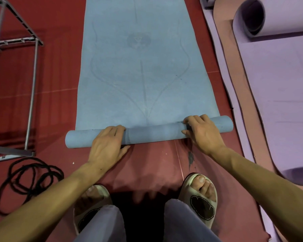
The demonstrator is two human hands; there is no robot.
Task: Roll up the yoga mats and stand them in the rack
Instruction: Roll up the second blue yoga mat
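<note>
Blue mat (faint line pattern), near end rolled; left hand, right hand fingers curled over roll.

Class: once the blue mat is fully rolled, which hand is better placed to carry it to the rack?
Left, probably. The left hand grips the roll on the side where the rack stands; the right hand is farther away.

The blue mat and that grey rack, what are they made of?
The blue mat looks like soft matte foam or rubber: it curls into a roll without creasing. The rack seems to be grey painted metal: thin straight bars with a dull shine.
</note>
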